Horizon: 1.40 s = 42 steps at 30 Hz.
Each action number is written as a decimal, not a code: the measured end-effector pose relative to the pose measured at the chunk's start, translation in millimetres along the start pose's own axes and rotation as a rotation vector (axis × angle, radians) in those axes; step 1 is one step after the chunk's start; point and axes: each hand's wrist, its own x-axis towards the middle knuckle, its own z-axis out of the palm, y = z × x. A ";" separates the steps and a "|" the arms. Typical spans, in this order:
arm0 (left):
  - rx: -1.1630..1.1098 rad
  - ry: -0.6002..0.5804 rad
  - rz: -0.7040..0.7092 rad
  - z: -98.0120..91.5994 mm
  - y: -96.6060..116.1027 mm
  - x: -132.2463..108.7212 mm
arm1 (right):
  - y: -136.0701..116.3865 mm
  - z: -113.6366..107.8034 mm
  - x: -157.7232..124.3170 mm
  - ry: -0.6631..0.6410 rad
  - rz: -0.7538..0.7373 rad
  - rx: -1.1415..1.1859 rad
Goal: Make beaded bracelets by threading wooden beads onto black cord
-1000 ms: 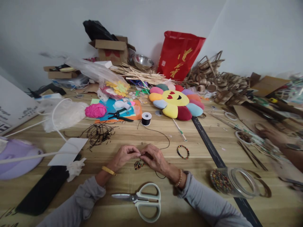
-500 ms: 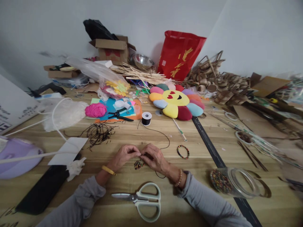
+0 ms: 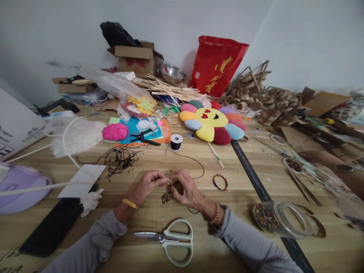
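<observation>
My left hand (image 3: 149,184) and my right hand (image 3: 184,189) meet over the wooden table (image 3: 159,163), both pinched on a thin black cord (image 3: 196,163). A small cluster of coloured beads (image 3: 166,197) hangs on the cord just below my fingertips. The cord runs back to a black thread spool (image 3: 176,142). A finished bead bracelet (image 3: 220,182) lies to the right of my hands. Pale green scissors (image 3: 170,240) lie near the front edge between my forearms.
A glass jar of beads (image 3: 280,220) lies on its side at the right. A black ruler (image 3: 256,182) runs diagonally. A flower cushion (image 3: 212,123), cord scraps (image 3: 118,159), black phone (image 3: 52,227), red bag (image 3: 216,64) and another person's arm (image 3: 332,167) surround the area.
My hands have lifted slightly and drawn a little apart, with the bead cluster hanging between them. The other person's arm at the right has come back into view.
</observation>
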 end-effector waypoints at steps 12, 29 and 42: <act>-0.014 -0.035 0.016 -0.8 -1.0 -0.2 | 2.6 2.3 -0.1 0.038 -0.008 0.117; 0.052 -0.058 0.096 2.0 -12.6 2.4 | 2.6 0.5 2.1 -0.002 0.026 0.149; 0.625 -0.018 0.499 31.7 -12.9 -18.2 | 4.0 2.8 0.5 0.114 0.155 0.112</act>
